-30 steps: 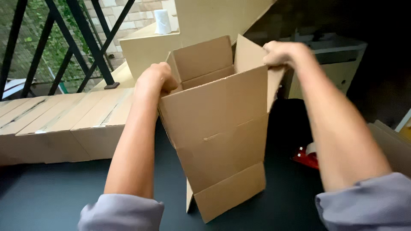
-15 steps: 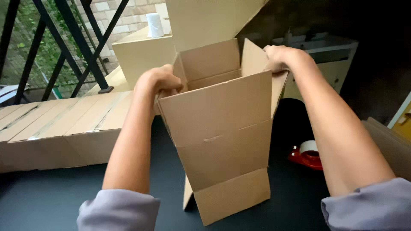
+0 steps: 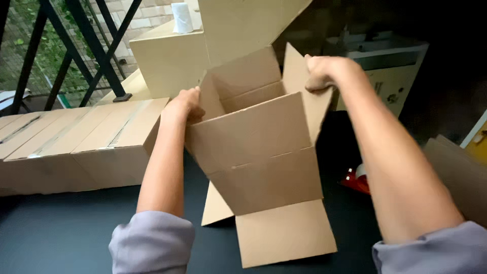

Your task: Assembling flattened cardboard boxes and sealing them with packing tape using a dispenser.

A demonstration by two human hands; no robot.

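**Open carton held at both top edges**

The box (image 3: 258,152) is gripped at its upper rim from two sides. The left hand (image 3: 185,106) is closed on the left top flap, fingers curled over the edge. The right hand (image 3: 322,71) is closed on the upright right flap, near the top centre of the frame. The box is held tilted, its open mouth turned toward the upper part of the frame, and it takes up the middle of the picture. Its lower flaps hang loose: one is spread flat on the dark table (image 3: 66,238) at bottom centre, another juts out at lower left of it.

Around it, a row of flattened or closed cartons (image 3: 81,147) is laid along the left of the frame, and taller cardboard (image 3: 172,61) is stacked behind, with a white roll (image 3: 181,18) set on top at upper centre. A red tape dispenser (image 3: 357,178) lies just right of the box, partly hidden by the right forearm. More cardboard (image 3: 456,172) is seen at far right.

As a judgement: since the bottom flaps are not folded in, the box could collapse back into a skewed shape if either grip is loosened. The thin flap in the right hand could be creased or torn if it is pulled hard.
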